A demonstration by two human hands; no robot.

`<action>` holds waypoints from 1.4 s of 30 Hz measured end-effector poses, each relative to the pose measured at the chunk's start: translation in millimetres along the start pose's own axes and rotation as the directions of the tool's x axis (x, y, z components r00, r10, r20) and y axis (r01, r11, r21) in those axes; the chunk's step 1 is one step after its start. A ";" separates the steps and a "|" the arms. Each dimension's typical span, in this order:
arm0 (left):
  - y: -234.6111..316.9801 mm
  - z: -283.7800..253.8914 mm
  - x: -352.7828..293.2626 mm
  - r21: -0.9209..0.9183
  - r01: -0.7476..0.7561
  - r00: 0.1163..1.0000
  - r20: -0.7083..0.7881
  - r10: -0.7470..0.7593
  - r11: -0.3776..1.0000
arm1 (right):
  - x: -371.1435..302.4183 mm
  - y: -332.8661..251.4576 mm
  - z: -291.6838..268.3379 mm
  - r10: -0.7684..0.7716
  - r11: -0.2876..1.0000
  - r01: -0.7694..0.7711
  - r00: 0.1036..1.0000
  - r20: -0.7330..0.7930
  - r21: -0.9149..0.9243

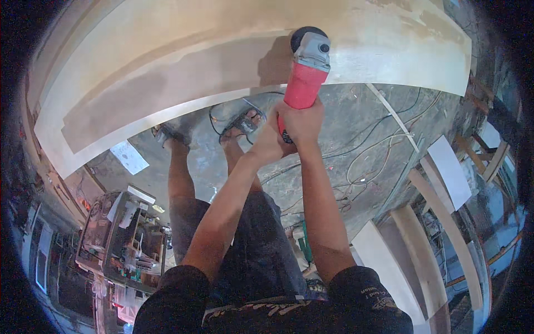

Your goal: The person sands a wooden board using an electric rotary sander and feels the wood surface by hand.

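Observation:
A red angle grinder (306, 83) with a grey head and a round black disc (303, 38) is held out in front of me. Its disc end lies over a large pale wooden panel (222, 67), seemingly against the surface. My right hand (305, 119) is closed around the red body. Lower down and to the left, my left hand (270, 139) is wrapped round the tool's rear end. Part of the grip is hidden where the two hands overlap. Brownish patches and a curved darker band mark the panel.
Cables (361, 161) snake over the grey floor below the panel. A white sheet (129, 157) lies at the left. Wooden boards (428, 250) lean at the right, and a cluttered shelf unit (125, 234) stands at the lower left. My sandaled feet (242, 125) are near the panel's edge.

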State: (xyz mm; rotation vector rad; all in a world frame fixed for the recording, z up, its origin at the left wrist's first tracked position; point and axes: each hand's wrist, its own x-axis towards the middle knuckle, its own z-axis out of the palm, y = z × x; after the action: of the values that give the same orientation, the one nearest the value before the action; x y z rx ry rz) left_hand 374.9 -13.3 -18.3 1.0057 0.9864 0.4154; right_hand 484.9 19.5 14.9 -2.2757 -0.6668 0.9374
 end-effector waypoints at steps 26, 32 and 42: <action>-50.8 -406.4 -248.5 -0.334 0.020 0.802 -0.558 -0.214 0.943 | -259.8 -207.3 390.9 0.063 0.950 0.130 0.811 0.581 -0.284; -6.6 -523.9 -268.5 0.005 -0.009 0.810 -0.586 0.010 1.000 | -305.7 -254.9 494.0 -0.031 0.962 0.197 0.766 0.642 -0.188; -8.8 -571.4 -285.6 0.024 -0.064 0.819 -0.570 0.066 0.998 | -331.6 -269.0 534.6 0.016 0.961 0.150 0.808 0.589 -0.231</action>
State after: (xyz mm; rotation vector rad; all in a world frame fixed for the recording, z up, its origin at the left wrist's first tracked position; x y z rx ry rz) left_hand -256.8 75.7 16.1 0.9353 1.4955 0.8048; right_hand -181.9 171.5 35.4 -2.1507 -1.1944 1.6300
